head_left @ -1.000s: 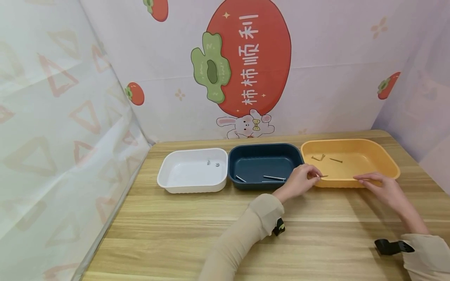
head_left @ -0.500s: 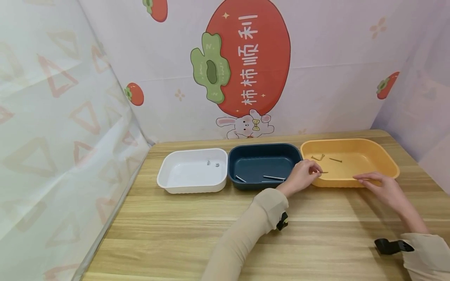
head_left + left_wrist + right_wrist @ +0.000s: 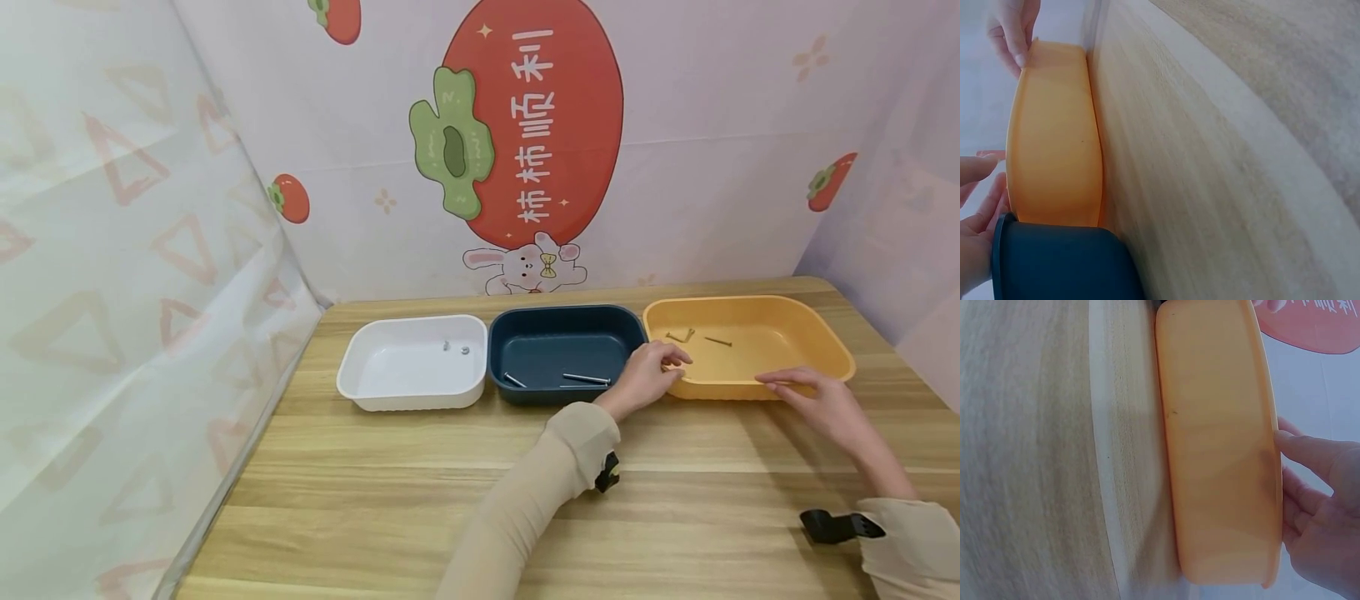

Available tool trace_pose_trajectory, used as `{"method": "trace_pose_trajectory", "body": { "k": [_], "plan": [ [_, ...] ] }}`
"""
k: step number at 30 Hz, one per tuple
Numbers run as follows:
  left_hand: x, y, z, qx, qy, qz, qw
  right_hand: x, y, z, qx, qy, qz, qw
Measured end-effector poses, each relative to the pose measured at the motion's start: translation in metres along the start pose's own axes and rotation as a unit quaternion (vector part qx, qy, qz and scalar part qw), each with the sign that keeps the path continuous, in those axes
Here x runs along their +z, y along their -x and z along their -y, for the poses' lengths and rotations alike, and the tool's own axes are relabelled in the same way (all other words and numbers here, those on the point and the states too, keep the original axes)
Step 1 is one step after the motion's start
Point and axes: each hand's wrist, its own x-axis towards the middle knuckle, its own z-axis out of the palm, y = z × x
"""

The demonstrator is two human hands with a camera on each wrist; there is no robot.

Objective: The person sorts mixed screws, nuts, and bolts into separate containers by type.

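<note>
In the head view my left hand [image 3: 647,377] is over the near left corner of the yellow tray [image 3: 750,390], with nothing visible between its fingers. The left wrist view shows the left fingertips [image 3: 980,167] parted beside the tray's rim. My right hand [image 3: 821,407] pinches the near rim, its thumb [image 3: 1307,450] on the outer side and the other fingers inside. Several thin gold screws lie in the tray, one screw [image 3: 718,342] apart from a pair of screws [image 3: 681,337] further left.
A dark blue tray [image 3: 566,317] with several silver bolts [image 3: 587,379] stands left of the yellow one. Beyond it is a white tray [image 3: 360,367] holding small metal nuts [image 3: 465,351]. All stand on a wooden table [image 3: 420,492], before a printed cloth wall [image 3: 675,208].
My left hand has moved slightly right, and its fingers have parted from the thin gold screw they pinched earlier. My right hand stays on the rim.
</note>
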Motion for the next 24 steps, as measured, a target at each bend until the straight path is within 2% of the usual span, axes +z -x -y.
{"method": "trace_pose_trajectory", "body": {
  "k": [8,16,24],
  "plan": [
    [-0.003,0.008,0.004,-0.004,0.05,-0.003,0.9987,-0.001,0.0,0.0,0.013,0.008,0.003,1.0],
    [-0.009,0.019,0.006,0.017,0.062,-0.008,0.9979,-0.001,-0.001,0.002,0.008,0.003,-0.002,1.0],
    [-0.019,0.033,0.01,0.027,0.078,-0.017,0.9965,-0.003,-0.001,0.004,0.025,0.025,-0.002,0.999]
  ]
}}
